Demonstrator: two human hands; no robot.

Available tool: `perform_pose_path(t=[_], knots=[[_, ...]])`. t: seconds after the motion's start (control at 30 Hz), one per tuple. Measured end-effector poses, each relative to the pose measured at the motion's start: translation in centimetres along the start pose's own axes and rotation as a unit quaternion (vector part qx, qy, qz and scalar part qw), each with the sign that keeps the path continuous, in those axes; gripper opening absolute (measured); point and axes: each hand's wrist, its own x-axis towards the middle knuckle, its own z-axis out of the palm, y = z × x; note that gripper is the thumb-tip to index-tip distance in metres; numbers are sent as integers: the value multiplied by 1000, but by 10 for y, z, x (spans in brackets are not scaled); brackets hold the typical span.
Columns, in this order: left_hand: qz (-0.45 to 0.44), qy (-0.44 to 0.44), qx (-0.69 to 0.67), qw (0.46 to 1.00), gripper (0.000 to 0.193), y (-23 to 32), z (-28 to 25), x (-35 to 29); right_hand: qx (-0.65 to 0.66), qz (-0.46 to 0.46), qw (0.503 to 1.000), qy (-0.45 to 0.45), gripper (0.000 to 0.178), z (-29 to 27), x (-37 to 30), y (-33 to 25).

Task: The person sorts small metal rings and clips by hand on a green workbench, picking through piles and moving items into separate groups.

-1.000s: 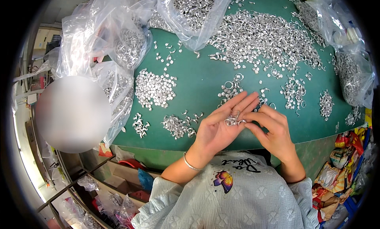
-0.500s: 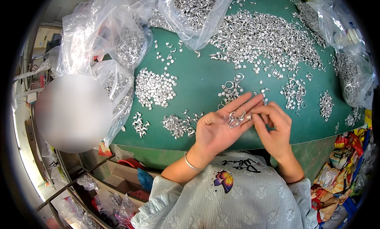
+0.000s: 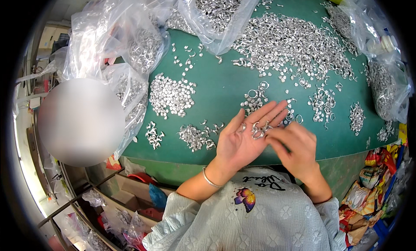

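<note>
Left hand (image 3: 242,140) lay wide open near the green table's (image 3: 216,90) front edge, cupping small silver metal rings (image 3: 258,130); right hand (image 3: 292,147) pinched one. Probably light, hard, slippery, best gripped by the band.

A few small shiny silver metal rings (image 3: 256,130) lie loose in a little cluster on the upturned open palm of the left hand (image 3: 242,140), at the base of its fingers; the right hand's (image 3: 294,149) fingertips touch the cluster from the right
</note>
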Motion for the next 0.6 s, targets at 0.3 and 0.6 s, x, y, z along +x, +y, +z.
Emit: perform_pose_path(t=[0.3,0.6], knots=[[8,-8,29,1000,56,-3,0,2,277,56,959,-17,11,1,-1,3],[-9,-35,50,998,61,0,-7,1,697,301,650,29,12,-19,1,31]])
